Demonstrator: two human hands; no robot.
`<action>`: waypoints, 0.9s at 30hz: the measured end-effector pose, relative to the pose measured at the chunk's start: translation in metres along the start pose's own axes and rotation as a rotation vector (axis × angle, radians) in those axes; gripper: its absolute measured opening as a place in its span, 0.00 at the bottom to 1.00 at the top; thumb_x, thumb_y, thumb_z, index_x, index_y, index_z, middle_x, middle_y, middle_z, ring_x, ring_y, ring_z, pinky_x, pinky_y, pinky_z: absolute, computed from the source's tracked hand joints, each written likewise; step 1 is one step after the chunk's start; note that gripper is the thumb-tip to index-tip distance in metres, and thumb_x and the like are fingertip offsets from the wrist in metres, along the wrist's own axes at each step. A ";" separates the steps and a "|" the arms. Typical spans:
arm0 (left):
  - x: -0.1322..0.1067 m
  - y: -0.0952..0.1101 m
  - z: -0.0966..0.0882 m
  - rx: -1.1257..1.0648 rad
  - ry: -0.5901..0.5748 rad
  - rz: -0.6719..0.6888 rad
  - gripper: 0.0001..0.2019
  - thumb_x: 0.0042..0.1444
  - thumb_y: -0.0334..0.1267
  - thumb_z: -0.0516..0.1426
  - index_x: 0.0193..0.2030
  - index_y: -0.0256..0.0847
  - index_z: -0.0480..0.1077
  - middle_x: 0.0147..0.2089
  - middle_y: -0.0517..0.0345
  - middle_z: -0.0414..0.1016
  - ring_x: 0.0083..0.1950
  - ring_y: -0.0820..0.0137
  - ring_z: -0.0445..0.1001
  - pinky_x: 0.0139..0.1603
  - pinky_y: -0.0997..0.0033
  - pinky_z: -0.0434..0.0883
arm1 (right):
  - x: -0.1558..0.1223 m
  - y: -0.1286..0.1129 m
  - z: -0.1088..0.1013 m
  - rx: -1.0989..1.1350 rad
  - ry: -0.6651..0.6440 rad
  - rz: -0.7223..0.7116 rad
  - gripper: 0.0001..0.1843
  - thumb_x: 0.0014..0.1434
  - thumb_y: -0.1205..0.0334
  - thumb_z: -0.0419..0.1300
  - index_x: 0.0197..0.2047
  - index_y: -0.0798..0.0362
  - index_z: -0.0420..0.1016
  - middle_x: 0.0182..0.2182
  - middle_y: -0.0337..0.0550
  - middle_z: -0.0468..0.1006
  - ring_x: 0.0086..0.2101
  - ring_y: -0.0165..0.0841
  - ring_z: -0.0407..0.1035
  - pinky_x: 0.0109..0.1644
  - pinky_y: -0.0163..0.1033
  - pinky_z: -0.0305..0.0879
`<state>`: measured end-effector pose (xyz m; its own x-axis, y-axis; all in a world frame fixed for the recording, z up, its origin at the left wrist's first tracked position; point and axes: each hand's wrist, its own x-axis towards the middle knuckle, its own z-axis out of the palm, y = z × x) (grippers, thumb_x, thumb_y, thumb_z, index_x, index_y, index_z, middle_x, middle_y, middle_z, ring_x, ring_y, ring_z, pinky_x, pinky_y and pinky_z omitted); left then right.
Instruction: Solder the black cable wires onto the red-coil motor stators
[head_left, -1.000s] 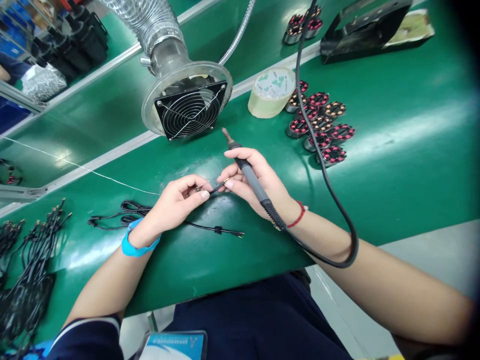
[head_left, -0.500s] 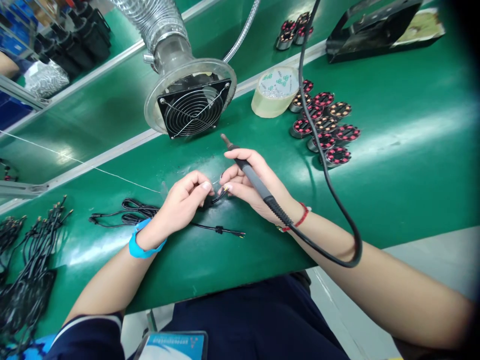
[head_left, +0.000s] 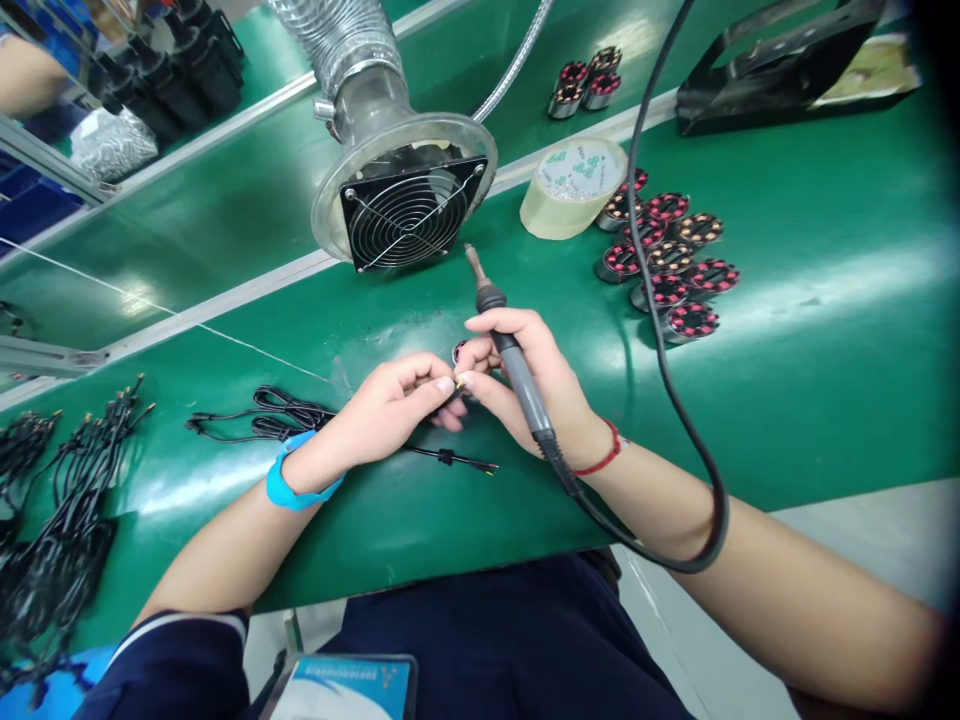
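Closer together than half a second ago, left hand (head_left: 401, 405) and right hand (head_left: 544, 385) nearly meet below the fan (head_left: 411, 225), clamped on a yellow-tipped wire (head_left: 460, 384) I mostly cannot see. Right also grips a soldering iron (head_left: 523, 385) pointing fanward. Coils (head_left: 691, 322) stand right of the fan; cables (head_left: 64, 560), lower left, leave frame.

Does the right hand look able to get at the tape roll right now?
Probably yes, once freed: nothing seems to stand between the right hand and the tape roll, but that hand is holding a soldering iron, which would likely hinder a grasp.
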<state>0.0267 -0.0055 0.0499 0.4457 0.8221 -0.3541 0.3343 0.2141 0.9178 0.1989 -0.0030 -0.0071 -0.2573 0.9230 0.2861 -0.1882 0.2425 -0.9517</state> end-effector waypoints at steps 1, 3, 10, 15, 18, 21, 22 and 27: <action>0.000 0.001 0.000 -0.065 -0.022 -0.035 0.11 0.61 0.43 0.54 0.33 0.38 0.64 0.29 0.60 0.71 0.28 0.75 0.69 0.31 0.73 0.65 | -0.001 0.000 0.001 -0.025 0.004 -0.019 0.19 0.60 0.62 0.62 0.51 0.45 0.59 0.31 0.31 0.73 0.28 0.24 0.71 0.36 0.34 0.72; 0.002 0.000 0.000 -0.108 0.012 -0.066 0.09 0.57 0.42 0.56 0.32 0.38 0.65 0.27 0.63 0.68 0.25 0.78 0.65 0.28 0.75 0.62 | -0.002 0.002 0.003 -0.069 0.008 -0.036 0.19 0.59 0.62 0.62 0.51 0.46 0.59 0.32 0.32 0.74 0.29 0.25 0.72 0.37 0.34 0.72; 0.024 -0.021 -0.006 0.060 0.241 -0.043 0.05 0.49 0.36 0.56 0.27 0.37 0.68 0.27 0.63 0.69 0.29 0.76 0.64 0.34 0.74 0.62 | -0.001 0.005 -0.007 -0.246 0.042 0.119 0.17 0.62 0.62 0.57 0.54 0.46 0.62 0.35 0.36 0.80 0.35 0.29 0.77 0.44 0.39 0.74; 0.034 -0.035 -0.005 0.087 0.321 -0.034 0.05 0.50 0.37 0.56 0.29 0.37 0.69 0.27 0.63 0.67 0.29 0.77 0.63 0.32 0.74 0.61 | -0.006 -0.018 -0.024 -0.444 0.166 0.080 0.16 0.65 0.57 0.57 0.56 0.44 0.69 0.39 0.41 0.81 0.29 0.31 0.76 0.36 0.41 0.75; 0.035 -0.037 -0.005 0.126 0.335 -0.029 0.06 0.52 0.37 0.56 0.30 0.37 0.69 0.26 0.63 0.67 0.28 0.76 0.62 0.31 0.74 0.60 | -0.016 -0.021 -0.023 -0.513 0.305 -0.029 0.11 0.62 0.58 0.61 0.48 0.45 0.74 0.43 0.44 0.80 0.29 0.32 0.75 0.32 0.41 0.73; 0.035 -0.038 -0.005 0.154 0.334 -0.018 0.06 0.53 0.38 0.56 0.30 0.37 0.69 0.26 0.63 0.65 0.27 0.77 0.61 0.30 0.73 0.59 | -0.026 -0.014 -0.020 -0.489 0.392 -0.087 0.09 0.59 0.59 0.64 0.44 0.45 0.73 0.34 0.41 0.79 0.27 0.32 0.73 0.28 0.41 0.71; 0.035 -0.038 -0.005 0.159 0.332 -0.013 0.06 0.53 0.38 0.56 0.29 0.37 0.69 0.25 0.63 0.65 0.27 0.77 0.61 0.30 0.73 0.59 | -0.028 -0.012 -0.020 -0.487 0.400 -0.090 0.08 0.59 0.59 0.64 0.43 0.45 0.73 0.31 0.40 0.78 0.25 0.32 0.73 0.27 0.40 0.70; 0.035 -0.038 -0.004 0.150 0.329 -0.020 0.05 0.53 0.35 0.56 0.28 0.37 0.68 0.25 0.63 0.64 0.27 0.77 0.60 0.29 0.73 0.58 | -0.031 -0.006 -0.022 -0.503 0.396 -0.053 0.05 0.58 0.57 0.64 0.38 0.46 0.73 0.22 0.34 0.73 0.20 0.30 0.69 0.22 0.40 0.64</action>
<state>0.0264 0.0174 0.0029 0.1547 0.9497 -0.2722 0.4688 0.1720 0.8664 0.2292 -0.0261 -0.0125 0.1273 0.9231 0.3630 0.3015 0.3126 -0.9008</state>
